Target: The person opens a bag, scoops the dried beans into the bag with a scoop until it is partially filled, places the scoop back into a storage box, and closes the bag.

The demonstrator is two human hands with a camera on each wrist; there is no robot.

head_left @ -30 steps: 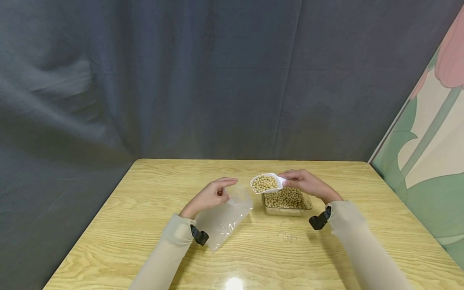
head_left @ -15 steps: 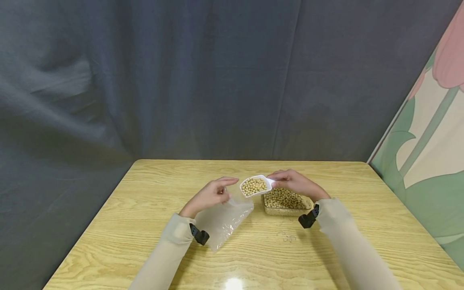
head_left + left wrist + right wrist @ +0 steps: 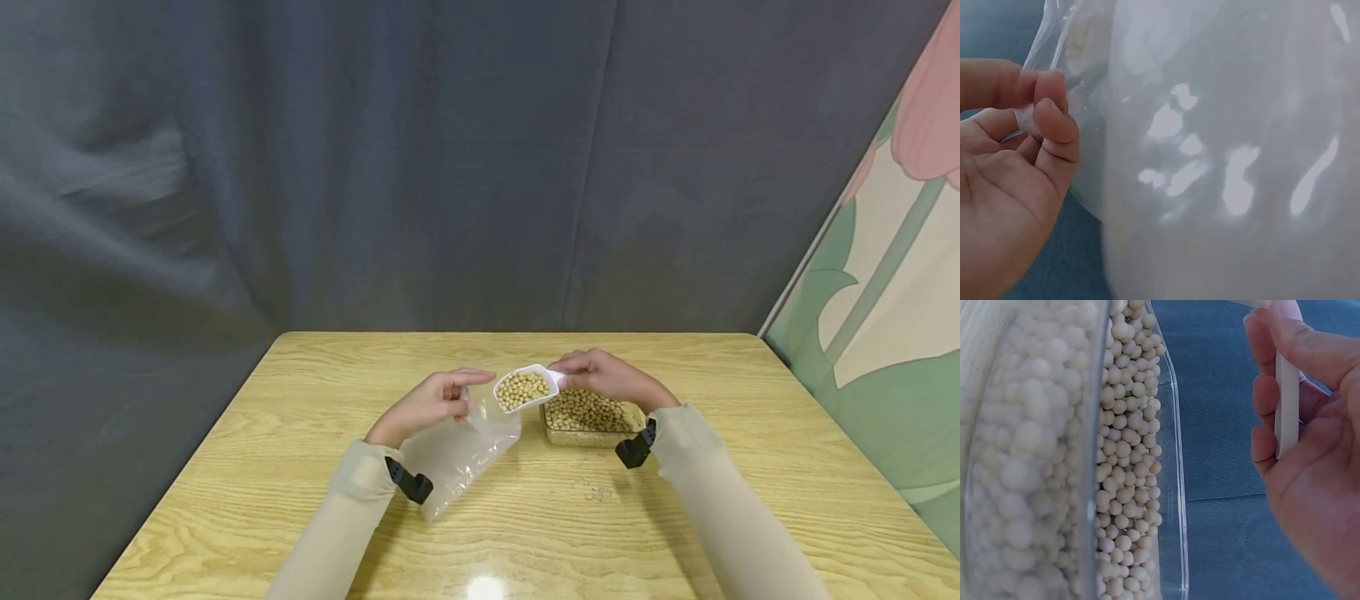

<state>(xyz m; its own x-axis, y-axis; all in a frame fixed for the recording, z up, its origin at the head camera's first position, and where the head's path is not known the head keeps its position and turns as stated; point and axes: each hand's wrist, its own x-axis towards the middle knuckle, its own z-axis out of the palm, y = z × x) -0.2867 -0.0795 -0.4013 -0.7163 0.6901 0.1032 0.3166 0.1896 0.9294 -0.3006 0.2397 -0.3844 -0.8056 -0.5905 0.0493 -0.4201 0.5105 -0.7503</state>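
My right hand [image 3: 611, 377] grips the handle of a white scoop [image 3: 557, 375], its fingers wrapped round it in the right wrist view. Pale yellow soybeans [image 3: 521, 390] fill the scoop, whose front edge is tipped a little to the left. Between thumb and fingers my left hand [image 3: 427, 407] pinches the rim of a clear plastic bag [image 3: 457, 462], and its index finger reaches toward the scoop. The scoop hangs at the bag's mouth; whether they touch, I cannot tell. In the left wrist view the bag [image 3: 1222, 156] looks flat and shiny.
A clear rectangular container [image 3: 588, 438] of soybeans [image 3: 1129, 450] stands on the wooden table [image 3: 285, 467], beneath my right hand. Faint marks show on the tabletop in front of it. A dark curtain [image 3: 435, 167] hangs behind the table.
My right hand has carried the filled scoop left from above the container to the bag's mouth, and its front edge dips slightly more. The left hand has kept its pinch, shifting only slightly.
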